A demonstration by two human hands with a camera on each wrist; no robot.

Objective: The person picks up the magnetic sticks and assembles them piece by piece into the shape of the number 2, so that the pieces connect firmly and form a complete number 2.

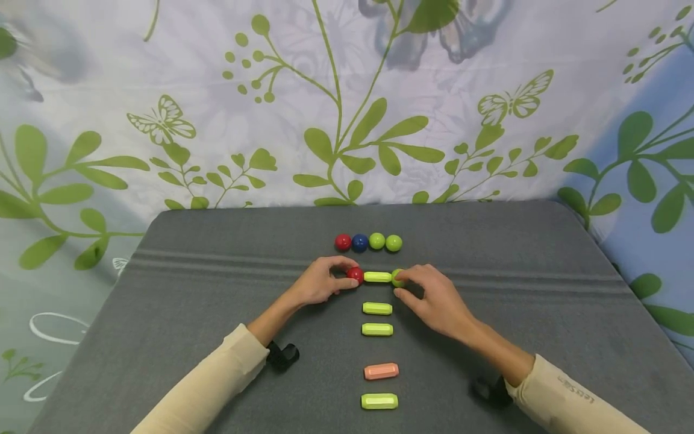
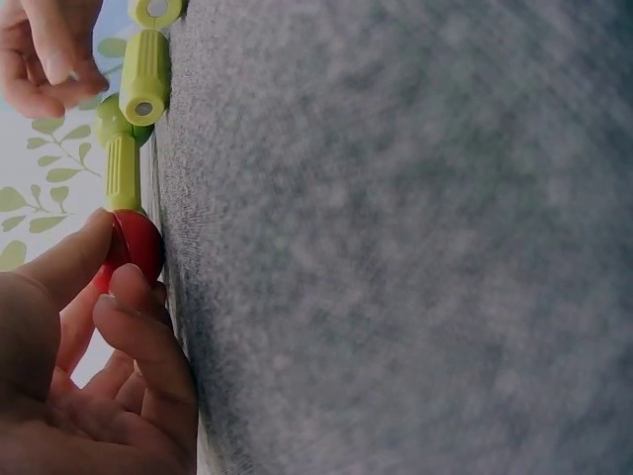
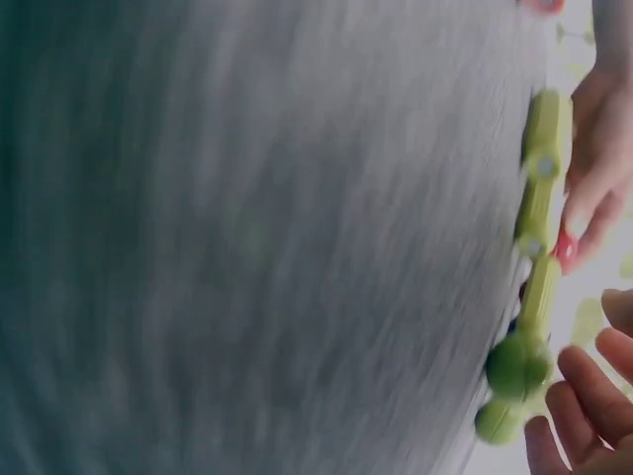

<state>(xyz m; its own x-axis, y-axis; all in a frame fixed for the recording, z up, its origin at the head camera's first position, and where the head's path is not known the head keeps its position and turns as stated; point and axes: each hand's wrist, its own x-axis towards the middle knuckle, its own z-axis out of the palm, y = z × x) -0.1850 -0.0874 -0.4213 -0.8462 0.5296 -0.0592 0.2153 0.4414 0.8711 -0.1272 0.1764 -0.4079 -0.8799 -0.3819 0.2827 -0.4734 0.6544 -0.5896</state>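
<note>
My left hand pinches a red ball between thumb and fingers; the left wrist view shows the same red ball in that grip. Touching the ball is one end of a lime-green ridged rod. A green ball sits at the rod's other end, partly covered by my right hand. In the right wrist view, the loosely bent fingers of that hand stand a little apart from the green ball.
Behind the hands lies a row of balls: red, blue and two green. Toward me are two lime rods, a coral rod and another lime rod. A patterned cloth hangs behind the grey table.
</note>
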